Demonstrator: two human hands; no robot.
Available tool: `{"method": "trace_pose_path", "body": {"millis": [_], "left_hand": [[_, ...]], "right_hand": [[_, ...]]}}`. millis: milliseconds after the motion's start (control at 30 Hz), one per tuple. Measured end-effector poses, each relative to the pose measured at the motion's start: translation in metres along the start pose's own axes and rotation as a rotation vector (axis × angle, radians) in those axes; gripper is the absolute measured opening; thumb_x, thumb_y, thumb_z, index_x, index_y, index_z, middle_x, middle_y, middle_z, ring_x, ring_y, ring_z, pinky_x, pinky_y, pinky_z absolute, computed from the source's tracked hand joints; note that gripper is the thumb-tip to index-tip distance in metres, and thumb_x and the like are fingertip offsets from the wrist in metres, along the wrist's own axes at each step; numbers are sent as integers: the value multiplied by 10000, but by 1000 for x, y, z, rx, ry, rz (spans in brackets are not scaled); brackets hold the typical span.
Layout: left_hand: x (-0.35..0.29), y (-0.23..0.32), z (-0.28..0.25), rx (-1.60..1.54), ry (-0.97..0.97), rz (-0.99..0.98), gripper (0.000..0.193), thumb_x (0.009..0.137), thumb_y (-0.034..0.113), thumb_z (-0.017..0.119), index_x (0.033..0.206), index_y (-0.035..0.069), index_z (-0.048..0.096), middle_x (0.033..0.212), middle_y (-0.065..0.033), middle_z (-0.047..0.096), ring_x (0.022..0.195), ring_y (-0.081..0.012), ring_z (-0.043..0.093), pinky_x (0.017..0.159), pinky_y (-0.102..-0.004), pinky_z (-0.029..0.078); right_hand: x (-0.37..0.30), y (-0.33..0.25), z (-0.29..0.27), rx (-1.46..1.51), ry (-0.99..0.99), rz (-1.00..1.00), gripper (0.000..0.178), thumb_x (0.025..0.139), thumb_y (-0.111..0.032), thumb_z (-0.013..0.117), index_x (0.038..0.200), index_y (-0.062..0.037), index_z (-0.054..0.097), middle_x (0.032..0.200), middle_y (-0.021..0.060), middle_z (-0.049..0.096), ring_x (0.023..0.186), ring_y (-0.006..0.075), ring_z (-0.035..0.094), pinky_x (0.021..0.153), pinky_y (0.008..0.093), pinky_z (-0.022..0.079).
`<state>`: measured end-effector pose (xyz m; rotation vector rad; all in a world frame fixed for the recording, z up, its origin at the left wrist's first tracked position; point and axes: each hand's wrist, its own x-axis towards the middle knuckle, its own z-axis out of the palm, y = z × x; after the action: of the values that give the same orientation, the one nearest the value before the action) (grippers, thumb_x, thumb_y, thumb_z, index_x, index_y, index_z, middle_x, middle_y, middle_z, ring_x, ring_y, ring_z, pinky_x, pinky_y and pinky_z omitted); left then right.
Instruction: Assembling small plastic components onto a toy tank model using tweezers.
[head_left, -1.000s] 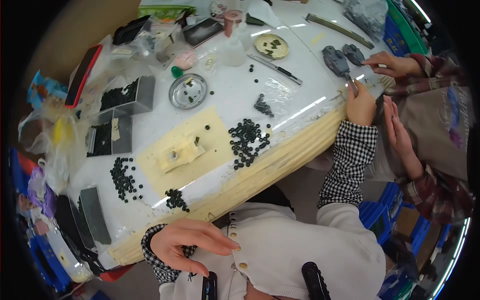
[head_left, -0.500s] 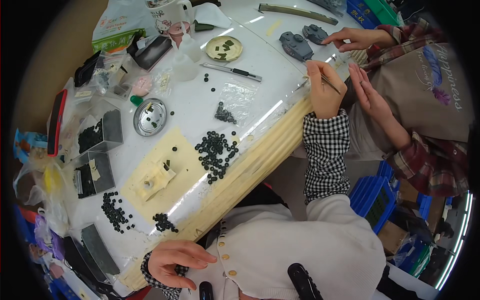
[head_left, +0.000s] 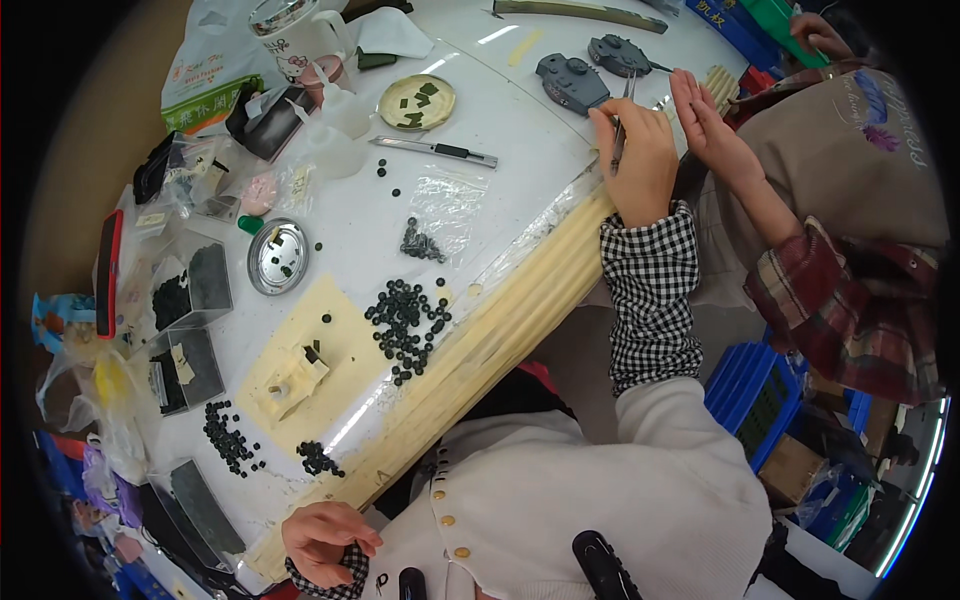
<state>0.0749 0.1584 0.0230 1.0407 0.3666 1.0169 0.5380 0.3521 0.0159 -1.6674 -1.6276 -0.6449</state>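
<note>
My right hand, at the table's right edge, grips slim metal tweezers; their tips point toward two dark grey model tank turrets. The nearer turret lies just beyond my fingers, and the farther turret, with a thin barrel, sits behind it. Low in the picture, my left hand hovers by the table's front edge, fingers loosely bent, holding nothing. A co-worker's hand is held palm toward mine, close to the tweezers. Small black wheels lie heaped between my two hands.
Yellow paper carries a cream-coloured piece. Beyond are a utility knife, a round lid with green bits, a metal dish, and open boxes of black parts. The co-worker's other hand is at the far right.
My right hand has turned, bringing the tweezers upright by the turrets. The co-worker's far hand has withdrawn from the turrets to the upper right. My left hand's fingers have curled in, lower down.
</note>
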Motion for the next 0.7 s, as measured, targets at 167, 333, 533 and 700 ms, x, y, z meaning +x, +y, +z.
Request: {"method": "trace_pose_path", "body": {"millis": [167, 333, 533, 700], "left_hand": [[7, -1, 9, 65, 35, -41, 446, 785, 257, 832, 1070, -1, 604, 975, -199, 661, 725, -235, 685, 479, -256, 549], [16, -4, 9, -65, -32, -51, 458, 768, 82, 810, 1151, -88, 625, 1056, -289, 647, 887, -341, 687, 623, -327, 599], [16, -3, 8, -68, -25, -62, 466, 765, 91, 814, 1155, -84, 626, 1064, -286, 648, 880, -338, 688, 630, -330, 602], [15, -3, 10, -68, -6, -77, 466, 762, 98, 818, 1151, -77, 632, 1056, -288, 649, 887, -339, 689, 641, -331, 605]], "right_hand": [[7, -5, 0, 151, -114, -185, 112, 833, -139, 722, 843, -60, 644, 771, 54, 640, 774, 239, 588, 667, 343, 491], [3, -8, 1, 141, -200, -182, 129, 825, -151, 733, 817, -53, 650, 715, 45, 605, 699, 227, 553, 623, 342, 474], [0, -5, 3, 145, -218, -167, 138, 834, -171, 727, 800, -66, 644, 684, 38, 575, 686, 220, 545, 597, 348, 462], [3, -4, 3, 127, -39, -59, 158, 837, -153, 726, 810, -53, 607, 718, 57, 594, 695, 251, 549, 637, 361, 456]]}}
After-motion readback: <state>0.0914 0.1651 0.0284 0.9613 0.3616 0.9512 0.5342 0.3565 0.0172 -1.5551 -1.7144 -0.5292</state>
